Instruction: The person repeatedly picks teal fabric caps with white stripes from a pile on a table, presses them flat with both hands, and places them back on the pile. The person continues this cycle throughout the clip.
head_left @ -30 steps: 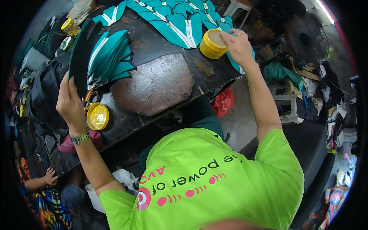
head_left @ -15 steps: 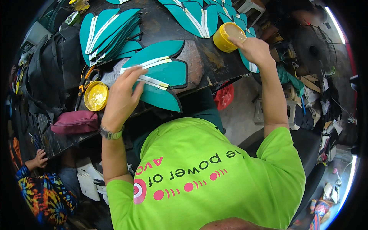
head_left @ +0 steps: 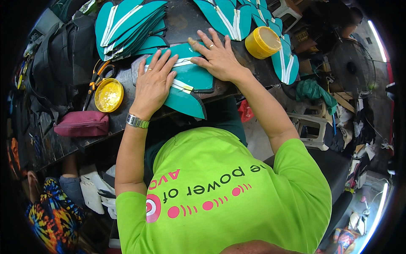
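A teal shoe-upper piece (head_left: 184,104) with white strips and black edging lies on a flat slab (head_left: 220,87) at the table's near edge. My left hand (head_left: 154,88) rests on its left part, fingers stretched out along a white strip. Over the far right part spreads my right hand (head_left: 222,62), its fingers apart and touching the piece near the other end of that strip. What looks like glue coats its index fingertip. Beyond that hand stands an open yellow tub (head_left: 263,42) of pale paste.
A stack of teal pieces (head_left: 127,27) sits at the far left, with more pieces (head_left: 284,63) at the far right. Scissors (head_left: 95,78), a yellow lid (head_left: 109,95), a maroon pouch (head_left: 81,124) and a black bag (head_left: 63,67) lie left. Another person's patterned sleeve (head_left: 55,207) shows lower left.
My right hand has left the yellow tub and come left onto the teal piece. My left hand has shifted slightly and now lies flatter, fingers stretched farther across the piece.
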